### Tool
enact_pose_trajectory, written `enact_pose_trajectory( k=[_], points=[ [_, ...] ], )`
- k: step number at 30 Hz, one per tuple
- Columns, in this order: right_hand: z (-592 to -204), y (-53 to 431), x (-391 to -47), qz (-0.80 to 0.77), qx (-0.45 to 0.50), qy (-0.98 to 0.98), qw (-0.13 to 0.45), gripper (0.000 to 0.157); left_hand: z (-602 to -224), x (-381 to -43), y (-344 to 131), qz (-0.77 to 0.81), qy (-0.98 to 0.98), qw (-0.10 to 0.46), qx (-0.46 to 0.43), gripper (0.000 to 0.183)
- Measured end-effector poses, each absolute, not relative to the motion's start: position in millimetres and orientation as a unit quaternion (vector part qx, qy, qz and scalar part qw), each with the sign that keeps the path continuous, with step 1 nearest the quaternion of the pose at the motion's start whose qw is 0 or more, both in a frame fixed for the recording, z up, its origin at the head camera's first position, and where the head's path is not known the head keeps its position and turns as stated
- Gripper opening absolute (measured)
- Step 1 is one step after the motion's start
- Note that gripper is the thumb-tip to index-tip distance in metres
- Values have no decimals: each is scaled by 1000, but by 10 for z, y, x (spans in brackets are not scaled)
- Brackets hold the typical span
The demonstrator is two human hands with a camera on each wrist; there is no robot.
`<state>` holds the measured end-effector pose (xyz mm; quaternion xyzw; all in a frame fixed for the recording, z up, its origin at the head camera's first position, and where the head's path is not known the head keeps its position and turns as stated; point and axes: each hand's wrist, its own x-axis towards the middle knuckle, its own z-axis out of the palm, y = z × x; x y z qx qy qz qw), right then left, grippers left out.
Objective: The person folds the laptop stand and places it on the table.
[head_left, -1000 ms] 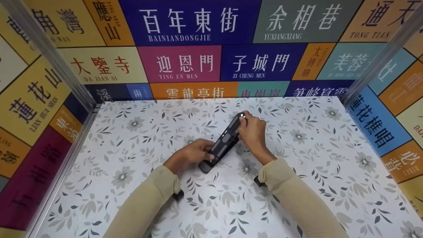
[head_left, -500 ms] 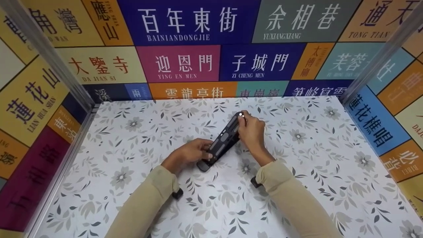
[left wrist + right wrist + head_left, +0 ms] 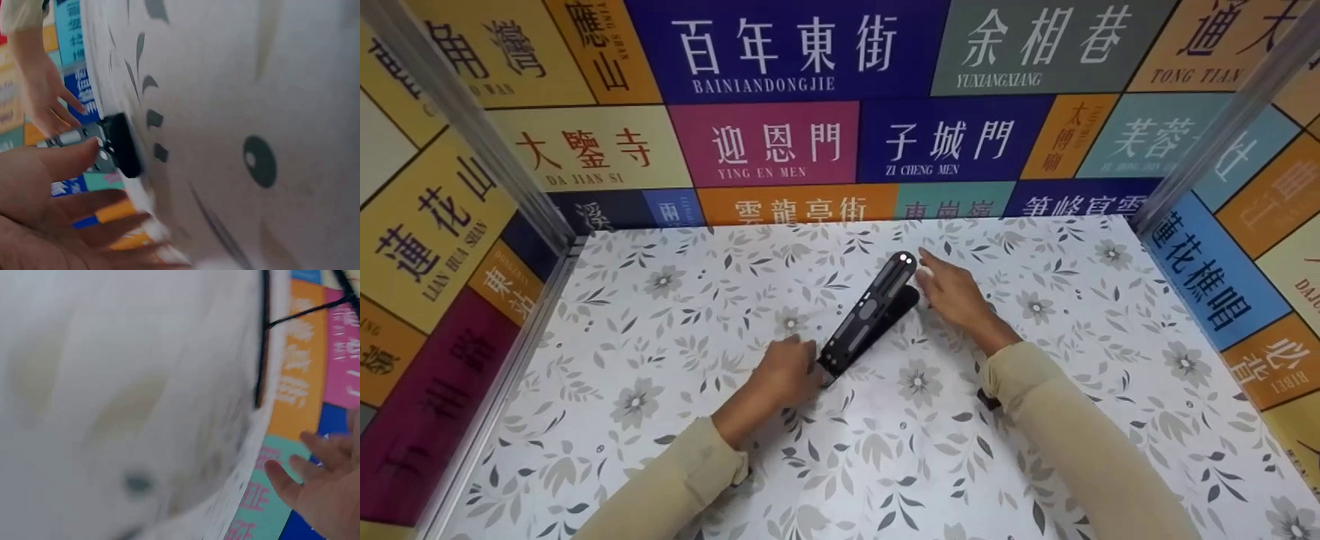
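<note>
A black folding laptop stand (image 3: 864, 319), with grey pads along its upper arm, sits slanted on the patterned table. The upper arm is raised off the lower one in a narrow V. At its near end is my left hand (image 3: 789, 371), blurred in the head view. In the left wrist view, that hand's fingers are spread below the stand's black end (image 3: 121, 145), and the thumb overlaps it; I cannot tell whether it touches. Beside the far end, my right hand (image 3: 956, 294) has its fingers extended and holds nothing. The right wrist view shows a thin strut (image 3: 306, 314) between the arms.
White table covering (image 3: 660, 435) with grey flowers and leaves lies under everything. Coloured panels with Chinese lettering (image 3: 765, 142) form walls at the back and both sides. Metal posts (image 3: 1215, 127) stand at the corners.
My right hand has let go of the stand's far end and moved right. My left hand has released its hold and shifted down and left. The stand stays nearly in place.
</note>
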<state>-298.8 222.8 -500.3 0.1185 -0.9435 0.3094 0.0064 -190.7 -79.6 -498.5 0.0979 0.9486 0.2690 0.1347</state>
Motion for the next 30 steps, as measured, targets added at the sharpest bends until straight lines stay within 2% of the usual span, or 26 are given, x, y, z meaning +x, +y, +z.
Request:
enact_pose_trajectory(
  k=[4,7,9,17,30],
  points=[
    [-5062,2367,-3121,226,170,-952,-116,78,-4913,-1727,-738,209,956,201,33,74],
    [-5085,2417,-3179,182,174,-955,-156,82,-4926,-1679,-685,202,954,223,7,78],
    [-5092,2410,-3197,161,187,-955,-167,78,-4953,-1665,-651,200,953,229,-9,77],
    [-5176,2262,-3162,116,225,-957,-145,56,-5041,-1682,-576,161,963,216,-24,73],
    [-5099,2185,-3157,124,226,-958,-123,48,-5024,-1673,-532,171,964,201,-38,73]
  ],
)
